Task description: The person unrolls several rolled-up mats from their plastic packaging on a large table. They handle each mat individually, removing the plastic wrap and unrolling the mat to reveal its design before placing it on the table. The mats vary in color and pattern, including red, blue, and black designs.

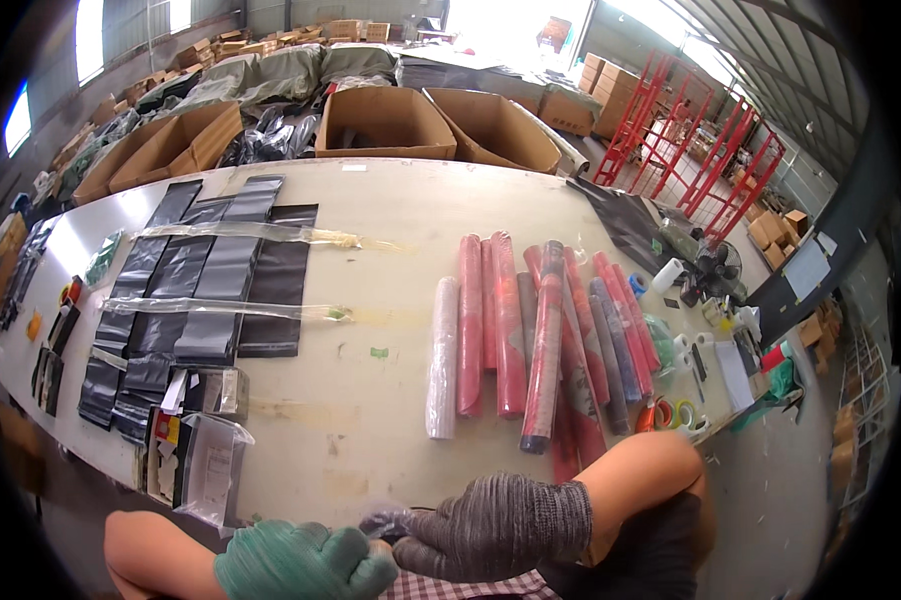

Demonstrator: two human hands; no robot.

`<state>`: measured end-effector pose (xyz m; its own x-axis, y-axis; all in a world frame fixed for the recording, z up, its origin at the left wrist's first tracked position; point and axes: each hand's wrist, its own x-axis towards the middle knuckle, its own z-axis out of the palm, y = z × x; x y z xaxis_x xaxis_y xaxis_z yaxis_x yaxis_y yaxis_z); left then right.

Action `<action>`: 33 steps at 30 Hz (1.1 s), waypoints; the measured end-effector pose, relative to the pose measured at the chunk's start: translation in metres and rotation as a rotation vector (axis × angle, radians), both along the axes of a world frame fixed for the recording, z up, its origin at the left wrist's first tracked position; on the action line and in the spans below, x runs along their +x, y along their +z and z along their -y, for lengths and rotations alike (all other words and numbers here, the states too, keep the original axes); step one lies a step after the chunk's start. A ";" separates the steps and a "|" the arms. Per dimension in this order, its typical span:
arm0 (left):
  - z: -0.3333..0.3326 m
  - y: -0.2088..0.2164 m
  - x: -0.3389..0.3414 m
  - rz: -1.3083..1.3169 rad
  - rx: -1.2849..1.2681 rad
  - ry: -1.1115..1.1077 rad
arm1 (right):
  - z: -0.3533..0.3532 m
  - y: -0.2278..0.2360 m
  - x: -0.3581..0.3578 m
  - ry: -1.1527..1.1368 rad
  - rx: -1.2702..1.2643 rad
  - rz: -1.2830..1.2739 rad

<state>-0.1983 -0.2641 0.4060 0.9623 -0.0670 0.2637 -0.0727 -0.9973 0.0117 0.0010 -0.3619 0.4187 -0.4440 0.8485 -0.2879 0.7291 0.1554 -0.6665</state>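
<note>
My left hand, in a green glove, and my right hand, in a dark grey knitted glove, meet low at the near edge of the table. Both are closed, fingers curled. Between them shows a small dark, shiny, blurred thing; its kind I cannot make out, and the gloves hide most of it. Beyond my right hand lie several rolls wrapped in clear film: red ones, a patterned red and dark one and a whitish one at the left end.
Black plastic bags lie at left under clear strips. Nearer stand open boxes with papers. Tape rolls, a small fan and a white roll sit at right. Large cartons line the far edge; red metal frames stand beyond.
</note>
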 end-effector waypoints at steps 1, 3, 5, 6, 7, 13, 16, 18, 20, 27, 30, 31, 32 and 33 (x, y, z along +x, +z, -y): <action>0.007 0.003 -0.002 -0.064 0.053 0.084 | -0.004 0.008 -0.003 0.000 -0.079 0.082; 0.003 0.005 -0.001 -0.157 -0.034 0.021 | 0.005 0.001 -0.004 0.003 0.071 0.092; -0.006 -0.001 0.004 -0.223 -0.138 -0.134 | 0.008 -0.008 -0.001 0.089 0.121 0.105; -0.010 -0.007 0.003 -0.244 -0.192 -0.238 | 0.008 -0.011 0.000 0.193 0.104 0.111; -0.014 -0.012 0.003 -0.264 -0.247 -0.343 | 0.008 -0.015 0.001 0.255 0.093 0.091; -0.023 -0.036 0.002 -0.203 -0.484 -0.611 | 0.010 -0.043 0.004 0.412 0.029 -0.155; -0.030 -0.041 0.006 -0.173 -0.576 -0.709 | 0.008 -0.060 0.009 0.427 0.034 -0.335; -0.032 -0.045 0.007 -0.167 -0.625 -0.744 | 0.007 -0.064 0.011 0.443 0.075 -0.484; -0.032 -0.049 0.006 -0.150 -0.656 -0.750 | 0.005 -0.066 0.012 0.474 0.145 -0.646; -0.044 -0.069 0.022 0.006 -0.776 -0.904 | 0.004 -0.087 0.024 0.460 0.481 -0.783; -0.053 -0.084 0.044 0.088 -1.094 -0.825 | -0.022 -0.097 0.040 0.363 0.333 -0.953; -0.053 -0.091 0.049 0.117 -1.249 -0.788 | -0.032 -0.099 0.047 0.311 0.167 -1.083; -0.051 -0.098 0.054 0.148 -1.402 -0.746 | -0.040 -0.102 0.049 0.257 -0.004 -1.206; -0.049 -0.107 0.063 0.145 -1.455 -0.816 | -0.047 -0.113 0.043 0.343 -0.055 -1.334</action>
<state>-0.1353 -0.2154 0.2991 0.7646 -0.1398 0.6292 -0.6149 0.1343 0.7771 0.0445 -0.3150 0.3062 -0.5906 0.6427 0.4879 -0.5304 0.1465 -0.8350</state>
